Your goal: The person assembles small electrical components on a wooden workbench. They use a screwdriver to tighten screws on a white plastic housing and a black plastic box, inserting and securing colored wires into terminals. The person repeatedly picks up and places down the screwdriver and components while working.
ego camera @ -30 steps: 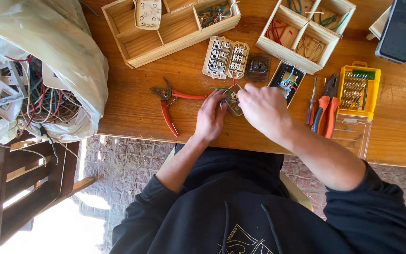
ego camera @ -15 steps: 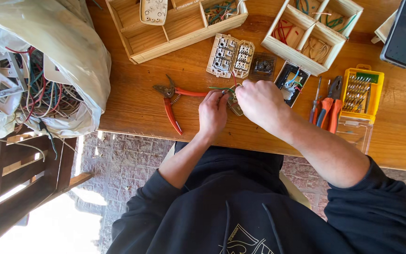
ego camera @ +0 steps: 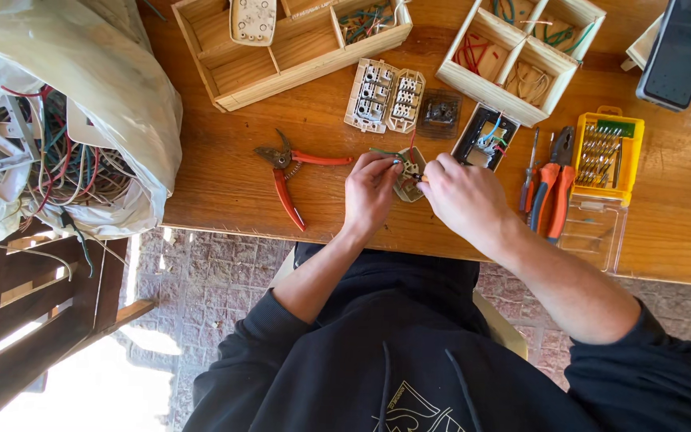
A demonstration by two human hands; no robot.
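Right at the wooden table's [ego camera: 225, 184] front edge, both hands pinch a small beige socket part [ego camera: 406, 181] with coloured wires, left hand [ego camera: 371, 192] and right hand [ego camera: 461, 196] pressed close (its long axis is hidden). Red pruners [ego camera: 289, 172] lie just left; brick paving [ego camera: 217, 264] shows below.

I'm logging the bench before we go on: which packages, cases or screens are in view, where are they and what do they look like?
Phone: far right corner of the table, dark rectangular screen, unlit.
Bit case: right of the right hand, yellow rectangular box holding metal bits, its clear lid open toward the table edge.
Plastic bag: left end, whitish, full of coloured wires.
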